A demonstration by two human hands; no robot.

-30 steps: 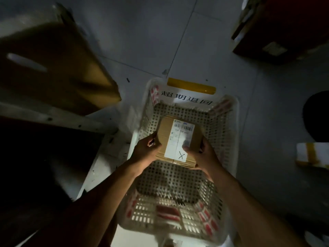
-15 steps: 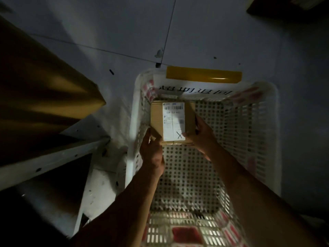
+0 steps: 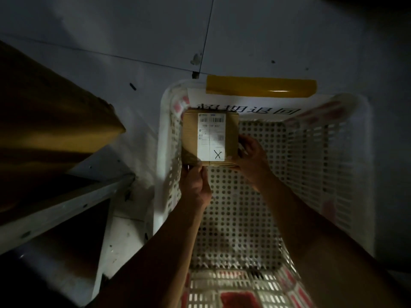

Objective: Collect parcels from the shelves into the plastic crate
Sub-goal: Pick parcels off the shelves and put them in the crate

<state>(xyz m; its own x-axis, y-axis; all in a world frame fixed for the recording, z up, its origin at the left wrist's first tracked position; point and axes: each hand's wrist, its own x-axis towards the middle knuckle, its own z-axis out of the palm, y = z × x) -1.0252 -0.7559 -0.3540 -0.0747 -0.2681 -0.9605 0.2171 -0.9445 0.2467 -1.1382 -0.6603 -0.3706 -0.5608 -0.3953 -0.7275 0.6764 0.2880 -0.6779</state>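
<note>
A small brown cardboard parcel [image 3: 189,138] with a white shipping label marked X sits low in the far left corner of the white perforated plastic crate [image 3: 159,152], which stands on the floor. My left hand [image 3: 195,184] holds the parcel's near edge with its fingertips. My right hand [image 3: 250,157] grips the parcel's right side, fingers curled against it. Both forearms reach down into the crate. Apart from the parcel, only the crate's holed bottom shows.
A white paper sign [image 3: 249,107] with dark characters is fixed to the crate's far rim by yellow tape [image 3: 260,88]. At left, a grey metal shelf [image 3: 66,207] carries a large brown box [image 3: 55,121]. Grey floor tiles [image 3: 244,36] lie beyond the crate.
Both hands carried the parcel down and forward into the crate's far left corner. My left hand shifted from the parcel's left side to its near edge.
</note>
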